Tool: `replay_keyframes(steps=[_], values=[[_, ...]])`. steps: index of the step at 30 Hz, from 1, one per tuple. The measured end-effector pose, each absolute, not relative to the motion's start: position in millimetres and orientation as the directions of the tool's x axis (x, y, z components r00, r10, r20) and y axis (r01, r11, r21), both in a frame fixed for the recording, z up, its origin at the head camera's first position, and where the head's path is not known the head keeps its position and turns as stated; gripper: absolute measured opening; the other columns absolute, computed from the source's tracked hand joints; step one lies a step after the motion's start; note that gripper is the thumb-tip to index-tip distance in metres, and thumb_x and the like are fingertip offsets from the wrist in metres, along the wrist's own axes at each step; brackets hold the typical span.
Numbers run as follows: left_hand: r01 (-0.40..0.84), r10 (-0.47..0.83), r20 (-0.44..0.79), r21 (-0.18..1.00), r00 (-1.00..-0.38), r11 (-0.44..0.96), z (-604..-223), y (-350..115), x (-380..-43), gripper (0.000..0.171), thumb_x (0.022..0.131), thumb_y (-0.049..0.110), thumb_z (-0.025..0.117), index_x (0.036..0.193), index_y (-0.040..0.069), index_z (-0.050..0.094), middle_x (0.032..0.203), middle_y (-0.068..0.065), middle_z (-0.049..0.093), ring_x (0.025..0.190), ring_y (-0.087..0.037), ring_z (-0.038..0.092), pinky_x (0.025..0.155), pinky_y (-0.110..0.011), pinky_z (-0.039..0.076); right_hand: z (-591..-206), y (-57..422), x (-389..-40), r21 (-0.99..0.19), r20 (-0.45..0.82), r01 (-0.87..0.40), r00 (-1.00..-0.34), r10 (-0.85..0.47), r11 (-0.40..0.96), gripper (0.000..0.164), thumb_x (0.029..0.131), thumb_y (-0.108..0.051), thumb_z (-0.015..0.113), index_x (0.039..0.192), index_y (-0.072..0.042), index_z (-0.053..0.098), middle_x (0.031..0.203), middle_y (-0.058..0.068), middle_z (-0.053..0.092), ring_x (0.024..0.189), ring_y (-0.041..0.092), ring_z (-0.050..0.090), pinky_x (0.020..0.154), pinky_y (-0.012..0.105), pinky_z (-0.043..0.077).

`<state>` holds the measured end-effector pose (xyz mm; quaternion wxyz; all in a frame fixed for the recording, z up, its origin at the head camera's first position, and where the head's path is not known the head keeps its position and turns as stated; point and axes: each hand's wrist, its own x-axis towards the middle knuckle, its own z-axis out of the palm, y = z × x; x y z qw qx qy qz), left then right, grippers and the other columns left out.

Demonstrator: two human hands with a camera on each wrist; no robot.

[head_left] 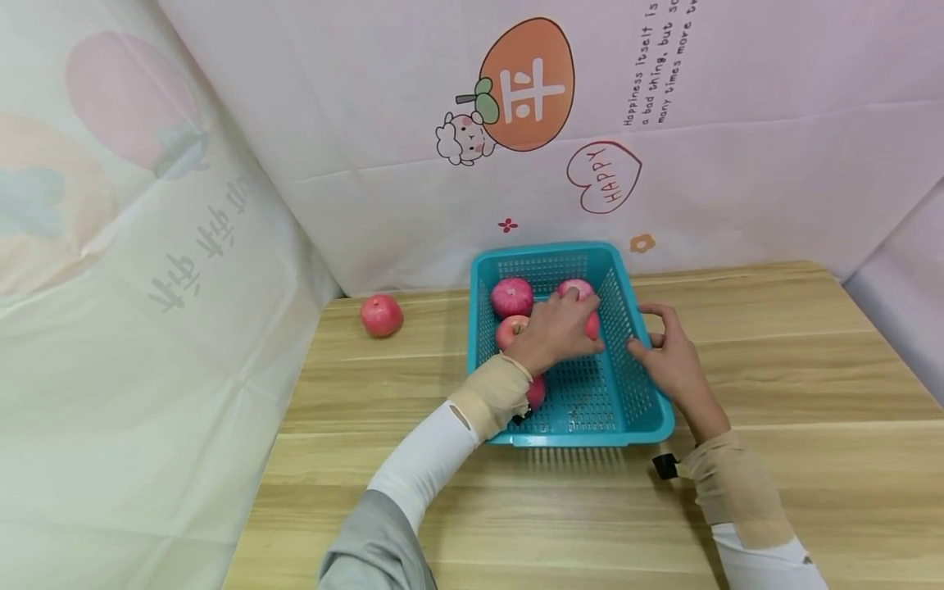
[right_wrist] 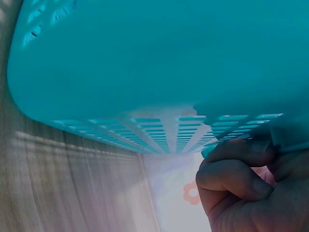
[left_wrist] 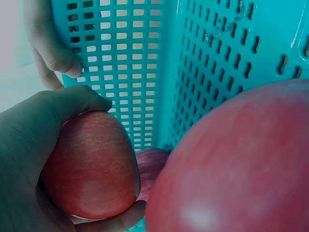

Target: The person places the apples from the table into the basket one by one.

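My left hand [head_left: 559, 329] reaches into a teal perforated plastic basket [head_left: 544, 440] and holds a red apple [left_wrist: 91, 166], thumb on one side and fingers on the other. Past the fingertips lies a round pink fruit [head_left: 575, 287]. On the basket's left side are a striped purplish-pink round fruit [head_left: 511, 297] and a yellowish-red apple [head_left: 509, 331]. Another red fruit [head_left: 536, 393] is partly hidden by my left wrist. With curled fingers outside and thumb inside, my right hand [head_left: 673, 360] grips the basket's right rim; the right wrist view shows its bent fingers [right_wrist: 231, 174].
A round red fruit [head_left: 381, 315] lies on the wooden table [head_left: 369, 393], left of the basket. A printed white cloth [head_left: 383, 180] hangs behind the table, and another covers the left side. A small black piece [head_left: 665, 466] sits by my right wrist.
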<state>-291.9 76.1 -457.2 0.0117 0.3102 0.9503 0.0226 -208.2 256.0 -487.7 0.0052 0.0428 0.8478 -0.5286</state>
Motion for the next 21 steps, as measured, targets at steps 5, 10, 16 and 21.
replay_keyframes(steps=[5,10,16,21], values=[[0.587,0.588,-0.015,0.042,-0.809,0.809,-457,78,-294,0.072,0.082,0.061,0.065,0.144,0.031,0.043,0.146,-0.001,0.048,0.124,-0.024,0.053,0.088,-0.045,0.056,-486,256,-209,-0.894,-0.038,0.064,-0.997,0.068,0.443,0.063,0.098,-0.025,0.054,0.153,-0.019,0.022,0.122,0.035,0.061,0.099,0.046,0.068,0.068,0.051,0.060],[0.587,0.587,-0.030,0.029,-0.809,0.809,-459,79,-296,0.070,0.081,0.062,0.065,0.142,0.033,0.045,0.143,-0.001,0.049,0.120,-0.022,0.054,0.086,-0.043,0.056,-485,257,-208,-0.894,-0.040,0.065,-0.997,0.066,0.444,0.063,0.098,-0.025,0.054,0.152,-0.019,0.022,0.121,0.034,0.062,0.098,0.046,0.068,0.068,0.050,0.060],[0.587,0.587,-0.048,0.013,-0.808,0.810,-464,82,-297,0.071,0.082,0.063,0.063,0.144,0.034,0.043,0.145,0.000,0.048,0.121,-0.021,0.053,0.088,-0.041,0.055,-484,256,-207,-0.891,-0.044,0.068,-0.997,0.065,0.449,0.062,0.099,-0.025,0.054,0.152,-0.018,0.022,0.122,0.034,0.061,0.099,0.046,0.068,0.069,0.051,0.060],[0.583,0.584,-0.074,0.036,-0.808,0.812,-469,83,-299,0.075,0.081,0.063,0.065,0.146,0.033,0.041,0.146,0.001,0.046,0.121,-0.021,0.052,0.090,-0.042,0.055,-484,256,-206,-0.888,-0.047,0.071,-0.997,0.064,0.454,0.062,0.099,-0.024,0.054,0.152,-0.018,0.022,0.122,0.034,0.061,0.100,0.047,0.067,0.070,0.052,0.059]])
